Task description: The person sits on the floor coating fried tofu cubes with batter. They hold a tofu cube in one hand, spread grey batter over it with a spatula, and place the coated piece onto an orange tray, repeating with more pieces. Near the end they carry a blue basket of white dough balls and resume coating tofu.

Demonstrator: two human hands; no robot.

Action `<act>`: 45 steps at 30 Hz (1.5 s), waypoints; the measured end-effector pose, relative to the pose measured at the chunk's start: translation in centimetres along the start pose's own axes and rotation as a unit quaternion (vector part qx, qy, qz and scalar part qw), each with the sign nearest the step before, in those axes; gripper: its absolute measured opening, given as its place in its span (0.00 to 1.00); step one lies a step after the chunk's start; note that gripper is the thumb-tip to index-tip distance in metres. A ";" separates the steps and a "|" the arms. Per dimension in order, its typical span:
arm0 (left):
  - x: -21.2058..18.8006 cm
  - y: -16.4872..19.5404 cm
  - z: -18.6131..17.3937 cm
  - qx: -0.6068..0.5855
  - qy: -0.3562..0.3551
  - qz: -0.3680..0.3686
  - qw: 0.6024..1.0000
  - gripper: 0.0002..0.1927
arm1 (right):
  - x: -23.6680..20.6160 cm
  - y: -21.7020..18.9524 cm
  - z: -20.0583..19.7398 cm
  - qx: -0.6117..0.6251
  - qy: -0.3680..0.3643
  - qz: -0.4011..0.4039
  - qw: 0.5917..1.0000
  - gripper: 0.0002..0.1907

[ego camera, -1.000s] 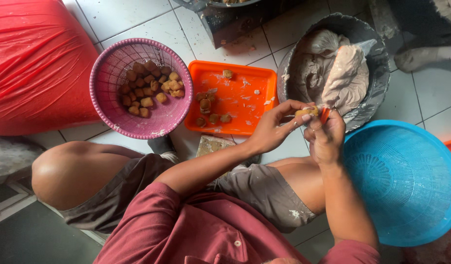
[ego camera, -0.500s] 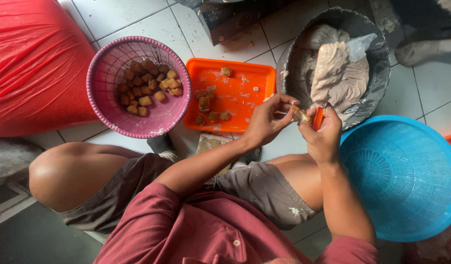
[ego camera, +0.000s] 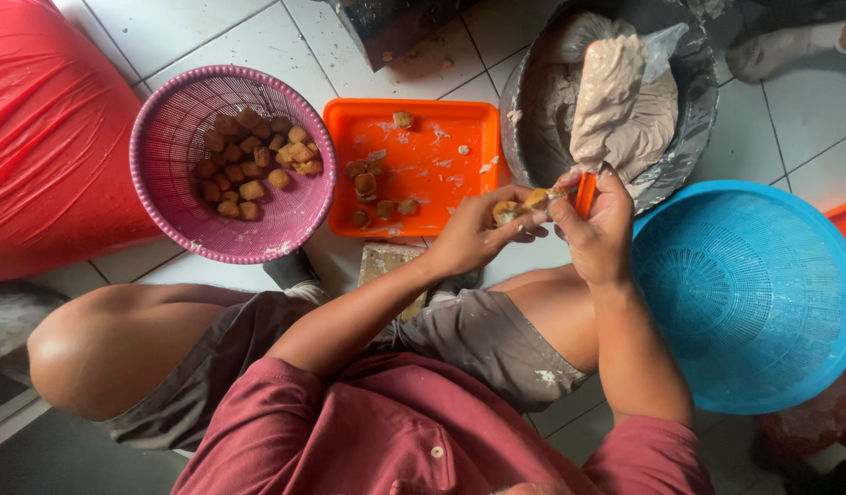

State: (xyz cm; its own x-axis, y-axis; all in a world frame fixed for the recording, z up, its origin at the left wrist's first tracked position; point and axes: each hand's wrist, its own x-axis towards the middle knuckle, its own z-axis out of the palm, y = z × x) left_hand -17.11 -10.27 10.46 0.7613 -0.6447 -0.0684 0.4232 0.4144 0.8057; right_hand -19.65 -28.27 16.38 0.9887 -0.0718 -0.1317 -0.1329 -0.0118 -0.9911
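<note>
Head view: the left hand (ego camera: 473, 240) pinches a small golden-brown fried piece (ego camera: 507, 213) between thumb and fingers, closed on it above the white tiled floor (ego camera: 212, 37). The right hand (ego camera: 599, 231) is wrapped around an orange-handled tool (ego camera: 585, 194) whose working end meets the piece; the blade or tip is hidden, so its kind cannot be told. The piece sits just left of the right hand, touching the tool, and just near of the grey basin (ego camera: 693, 119), which holds a pale bag of paste (ego camera: 624, 105).

Further left lies an orange tray (ego camera: 414, 137) with a few similar pieces and smears, and beyond it a pink basket (ego camera: 175, 183) holding many more. A blue basket (ego camera: 753, 293) sits at the right, a red sack (ego camera: 47, 128) at far left.

The grip on the piece is only by fingertips and the piece looks soft, so too hard a press of the tool could split or crush it, or push it out of the fingers onto the tiles. The tool's end works very near the left thumb; a slip there could catch the skin
</note>
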 end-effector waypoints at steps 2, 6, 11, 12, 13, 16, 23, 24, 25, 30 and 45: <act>0.5 0.0 0.0 -0.025 0.054 -0.009 0.998 0.18 | 0.0 0.3 0.0 -0.055 0.003 -0.042 0.998 0.13; 2.2 0.4 -1.5 -0.043 0.209 -0.036 0.976 0.16 | -0.2 0.6 -0.2 0.006 0.032 0.053 0.998 0.12; 2.8 1.5 -2.1 0.080 0.324 0.104 0.937 0.12 | -0.5 0.6 0.9 -0.042 -0.044 0.064 0.996 0.20; 2.6 1.9 -1.7 0.108 0.335 0.110 0.929 0.11 | -0.5 0.5 1.2 -0.074 -0.051 0.044 0.995 0.19; 2.1 2.3 -1.3 0.106 0.320 0.117 0.934 0.12 | -0.5 0.4 1.6 -0.101 -0.048 0.016 0.994 0.18; 0.3 3.6 0.1 0.118 0.273 0.127 0.946 0.18 | -0.3 -0.2 2.1 -0.188 -0.038 -0.067 0.979 0.16; -1.1 5.0 0.3 -0.109 0.117 0.177 0.971 0.29 | -0.3 -2.3 1.6 -0.387 0.010 -0.221 0.895 0.12; -0.9 4.8 0.0 -0.146 0.107 0.155 0.971 0.31 | -0.4 -2.3 1.5 -0.401 0.022 -0.218 0.889 0.11; -0.6 4.7 -0.3 -0.101 0.124 0.168 0.973 0.30 | -0.5 -2.4 1.5 -0.425 0.038 -0.220 0.877 0.10; 0.1 5.0 -2.3 -0.049 0.152 0.141 0.977 0.21 | -1.0 -2.3 0.9 -0.508 0.078 -0.319 0.797 0.08; 1.6 2.8 -14.9 0.164 0.104 0.161 0.968 0.24 | -0.5 0.3 -0.5 -0.187 0.010 -0.028 0.982 0.11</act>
State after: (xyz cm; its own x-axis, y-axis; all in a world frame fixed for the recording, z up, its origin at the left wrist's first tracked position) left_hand -7.37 -0.58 3.82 0.9244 -0.3594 0.1276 -0.0047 0.3239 0.9461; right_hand -20.21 -28.75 16.17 0.9941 -0.0808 -0.0728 -0.0984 -0.3823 -0.9188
